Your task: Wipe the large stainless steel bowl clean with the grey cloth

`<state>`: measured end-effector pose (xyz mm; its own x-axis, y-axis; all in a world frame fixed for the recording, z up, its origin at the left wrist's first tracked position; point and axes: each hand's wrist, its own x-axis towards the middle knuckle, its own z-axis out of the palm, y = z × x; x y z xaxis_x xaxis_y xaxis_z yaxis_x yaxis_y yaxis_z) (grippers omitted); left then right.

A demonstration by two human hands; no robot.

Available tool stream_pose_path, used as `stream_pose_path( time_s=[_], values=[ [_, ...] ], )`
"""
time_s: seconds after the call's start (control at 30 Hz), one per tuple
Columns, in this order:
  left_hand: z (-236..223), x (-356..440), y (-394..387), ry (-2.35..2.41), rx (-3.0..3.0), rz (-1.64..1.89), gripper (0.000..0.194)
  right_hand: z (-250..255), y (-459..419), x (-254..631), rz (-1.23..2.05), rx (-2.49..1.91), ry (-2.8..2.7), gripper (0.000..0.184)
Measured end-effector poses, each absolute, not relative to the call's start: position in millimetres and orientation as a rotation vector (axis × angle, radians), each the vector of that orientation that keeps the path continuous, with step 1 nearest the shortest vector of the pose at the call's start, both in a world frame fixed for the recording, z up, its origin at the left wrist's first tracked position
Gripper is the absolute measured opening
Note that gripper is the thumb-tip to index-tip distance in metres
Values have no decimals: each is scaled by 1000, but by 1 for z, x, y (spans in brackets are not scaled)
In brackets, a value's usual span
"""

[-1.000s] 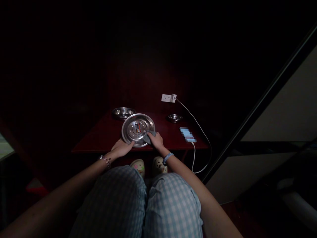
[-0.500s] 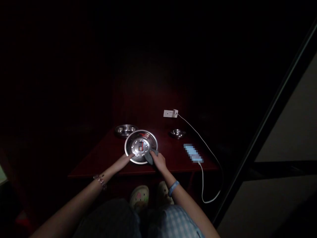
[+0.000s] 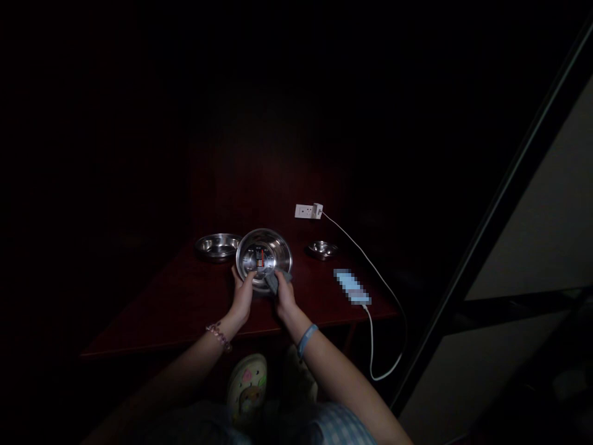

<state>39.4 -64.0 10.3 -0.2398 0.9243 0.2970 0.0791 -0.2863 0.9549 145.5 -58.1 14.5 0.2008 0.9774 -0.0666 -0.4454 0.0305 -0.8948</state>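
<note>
Between my hands a shiny steel bowl (image 3: 278,252) is tilted, its inside facing me, with a dark, orange and white label on the bottom. My left hand (image 3: 241,296) grips its lower left rim, the thumb over the edge. My right hand (image 3: 285,298) is closed around a grey cloth (image 3: 273,283) and holds it against the lower right rim, thumb on the inside. Part of the cloth is hidden by the hand. Another steel bowl (image 3: 208,247) sits on the red table behind and left of the held one.
A small steel bowl (image 3: 323,248) stands at the back right of the dark red table (image 3: 185,321). A blurred-out phone-like device (image 3: 353,287) lies near the right edge, its white cable (image 3: 370,238) looping to a wall socket (image 3: 304,211). Shoes (image 3: 248,386) show below the table edge.
The held bowl has tipped up further and shows more of its inner wall. My left hand has moved under its near rim, closer to my right. The camera view has shifted.
</note>
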Motion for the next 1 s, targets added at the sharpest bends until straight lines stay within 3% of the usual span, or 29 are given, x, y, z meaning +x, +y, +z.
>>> stream_pose_path(
  time_s=[0.27, 0.5, 1.0],
  values=[
    [11, 53, -86, 928, 592, 1878, 34, -1, -79, 131, 1150, -760, -749, 43],
    [12, 47, -84, 770, 273, 1925, 13, -1, -84, 132, 1126, -851, -805, 21],
    [5, 45, -89, 857, 339, 1924, 22, -3, -88, 143, 997, -832, -755, 23]
  ],
)
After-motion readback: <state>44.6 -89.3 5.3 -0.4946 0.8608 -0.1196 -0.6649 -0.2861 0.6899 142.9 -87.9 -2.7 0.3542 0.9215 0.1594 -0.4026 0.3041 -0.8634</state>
